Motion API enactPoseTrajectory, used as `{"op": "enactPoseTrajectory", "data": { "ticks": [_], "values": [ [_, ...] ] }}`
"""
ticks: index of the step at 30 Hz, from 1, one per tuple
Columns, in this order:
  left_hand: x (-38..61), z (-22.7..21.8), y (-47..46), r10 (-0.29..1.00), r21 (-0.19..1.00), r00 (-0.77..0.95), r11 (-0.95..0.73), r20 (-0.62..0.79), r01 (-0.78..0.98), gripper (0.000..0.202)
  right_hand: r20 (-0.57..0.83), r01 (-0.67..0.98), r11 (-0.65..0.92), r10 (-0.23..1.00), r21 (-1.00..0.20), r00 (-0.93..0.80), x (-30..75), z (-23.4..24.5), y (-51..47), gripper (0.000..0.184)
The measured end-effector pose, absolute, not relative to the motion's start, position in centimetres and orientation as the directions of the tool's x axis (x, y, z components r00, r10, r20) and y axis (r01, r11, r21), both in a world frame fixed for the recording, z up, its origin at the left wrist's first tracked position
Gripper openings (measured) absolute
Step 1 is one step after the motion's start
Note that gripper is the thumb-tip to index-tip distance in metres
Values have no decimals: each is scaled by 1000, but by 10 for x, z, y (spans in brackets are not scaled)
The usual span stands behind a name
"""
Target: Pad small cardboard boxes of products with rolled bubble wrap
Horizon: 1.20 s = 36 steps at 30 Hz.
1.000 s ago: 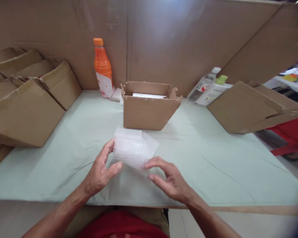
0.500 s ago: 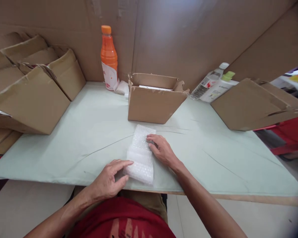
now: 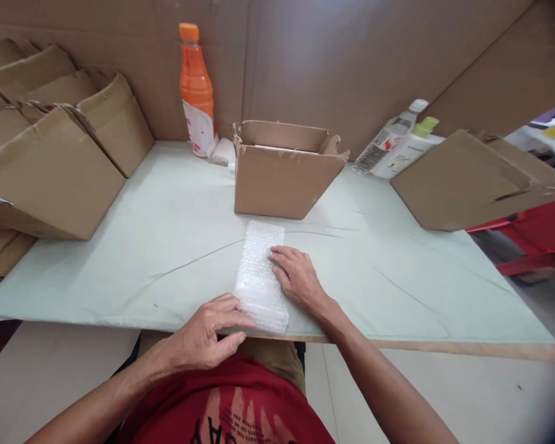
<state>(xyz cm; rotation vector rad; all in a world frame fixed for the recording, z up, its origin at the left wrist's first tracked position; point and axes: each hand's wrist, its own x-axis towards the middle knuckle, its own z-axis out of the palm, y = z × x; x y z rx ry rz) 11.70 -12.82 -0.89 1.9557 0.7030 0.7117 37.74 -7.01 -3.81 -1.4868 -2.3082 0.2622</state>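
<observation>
A flat piece of bubble wrap [image 3: 260, 265] lies lengthwise on the table in front of me, reaching almost to the near edge. Its lower end looks layered or folded; whether anything is inside, I cannot tell. My left hand [image 3: 213, 330] rests at its lower left corner, fingers stretched over the edge and thumb apart. On the right side, my right hand [image 3: 298, 276] lies with fingertips on the wrap, fingers extended. Neither hand grips it. Just beyond the wrap stands an open cardboard box [image 3: 280, 182] with something white inside.
Several cardboard bins [image 3: 50, 179] are stacked at the left. An orange bottle [image 3: 197, 92] stands at the back beside a small white packet [image 3: 222, 152]. A clear bottle [image 3: 388, 139] and a white bottle [image 3: 404, 154] lean near another cardboard box [image 3: 462, 182] at the right.
The wrap's lower part now lies flatter and smoother. My left hand has shifted slightly onto its lower edge. My right hand stays on its right side; the whole view has tilted a little.
</observation>
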Motion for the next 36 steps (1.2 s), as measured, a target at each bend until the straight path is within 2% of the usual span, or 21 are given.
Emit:
{"op": "enactPoseTrajectory", "data": {
  "ticks": [6,14,19,25,27,29,31,33,36],
  "values": [
    [112,-6,-148,657,844,724,-495,210,205,25,230,873,417,902,-253,-364,372,-43,-70,29],
    [108,-16,-179,618,831,758,-521,207,198,31,224,897,400,907,-191,-356,364,-44,-72,29],
    [100,-19,-187,712,849,670,-472,210,236,28,234,902,379,914,-205,-331,357,-44,-75,29],
    [104,-13,-168,809,866,583,-343,76,364,27,265,895,385,908,-223,-325,363,-36,-72,28],
    [107,-13,-160,814,860,579,-326,43,394,29,311,883,384,903,-272,-297,368,-25,-81,27],
    [109,-13,-153,810,849,586,-316,9,423,32,382,829,433,876,-355,-294,371,-11,-102,25],
    [110,-15,-148,801,836,599,-313,-24,451,35,430,738,536,827,-410,-361,370,1,-131,22],
    [110,-16,-143,787,826,615,-311,-53,470,35,423,670,629,772,-396,-475,365,6,-163,22],
    [110,-16,-140,764,827,639,-303,-86,474,33,347,654,701,712,-285,-611,353,-7,-198,39]
  ]
}}
